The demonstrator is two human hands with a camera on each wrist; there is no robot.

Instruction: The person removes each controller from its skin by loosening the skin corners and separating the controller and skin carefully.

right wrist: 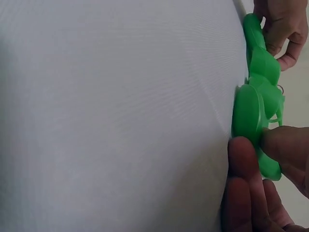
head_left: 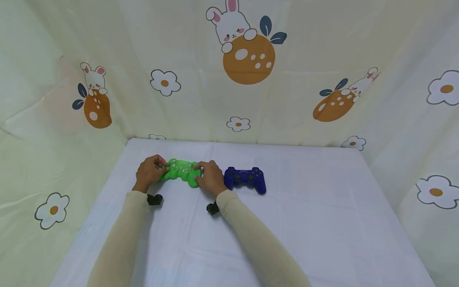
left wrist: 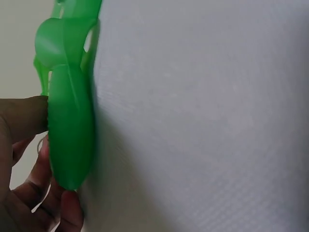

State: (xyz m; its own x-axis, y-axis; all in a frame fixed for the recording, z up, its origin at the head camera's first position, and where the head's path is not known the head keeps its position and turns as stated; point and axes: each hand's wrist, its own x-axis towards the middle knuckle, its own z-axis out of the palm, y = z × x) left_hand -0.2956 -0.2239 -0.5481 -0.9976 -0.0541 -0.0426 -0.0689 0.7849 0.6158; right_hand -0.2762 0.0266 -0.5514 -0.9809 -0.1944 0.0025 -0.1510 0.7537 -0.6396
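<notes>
A bright green game controller shell [head_left: 183, 173] with cut-out openings lies at the back left of the white table, held at both ends. My left hand [head_left: 148, 172] pinches its left handle; in the left wrist view the thumb presses the upper face of the shell [left wrist: 72, 128] and the fingers curl by its end. My right hand [head_left: 211, 178] grips the opposite end, and the right wrist view has thumb and fingers on either side of the shell's handle [right wrist: 248, 113]. Just right of that hand sits a dark blue game controller [head_left: 245, 178], buttons and sticks facing up.
A white cloth [head_left: 315, 215] covers the table. Cream curtains [head_left: 193, 107] printed with rabbits and flowers stand behind it and at both sides. Small black wrist cameras [head_left: 155, 199] hang under both sleeves.
</notes>
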